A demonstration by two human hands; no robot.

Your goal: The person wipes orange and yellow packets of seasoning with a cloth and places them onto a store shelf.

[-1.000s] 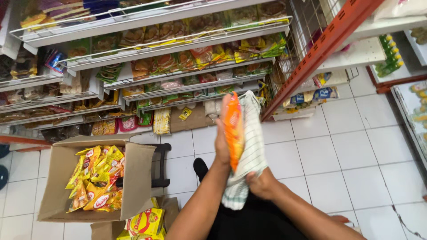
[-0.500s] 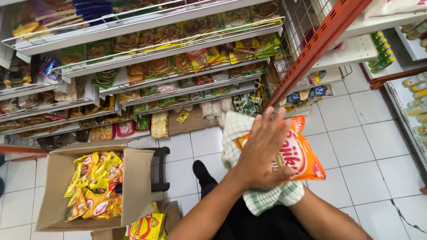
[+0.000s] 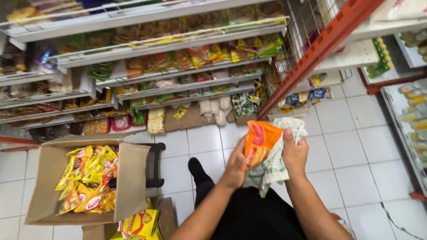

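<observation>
Two hands (image 3: 267, 162) above white tiled floor (image 3: 347, 146), stocked shelves (image 3: 178, 84).

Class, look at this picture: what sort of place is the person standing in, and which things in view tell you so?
Most likely a small grocery shop aisle: tiered shelves packed with snack packets, an open cardboard box of yellow packets on the tiled floor, and both hands wiping an orange packet with a checked cloth.

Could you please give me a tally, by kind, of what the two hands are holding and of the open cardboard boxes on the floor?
Orange plastic snack packet, held by the left hand: 1
White-and-green checked cloth, held by the right hand: 1
Open brown cardboard box of yellow packets: 1
Total: 3
</observation>
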